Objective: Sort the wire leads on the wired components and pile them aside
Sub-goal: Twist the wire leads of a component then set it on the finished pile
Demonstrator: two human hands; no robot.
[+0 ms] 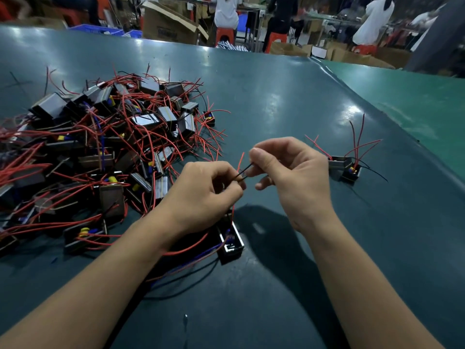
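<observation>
A dark green table [289, 102] carries a big tangled pile of wired components [100, 147] at left, with two set apart at right [344, 167]. Below the hands, one component [230, 241] rests on the table. The left hand [203, 195] and right hand [294, 172] each pinch a black lead [242, 170] between curled fingers. No writing is legible.
</observation>
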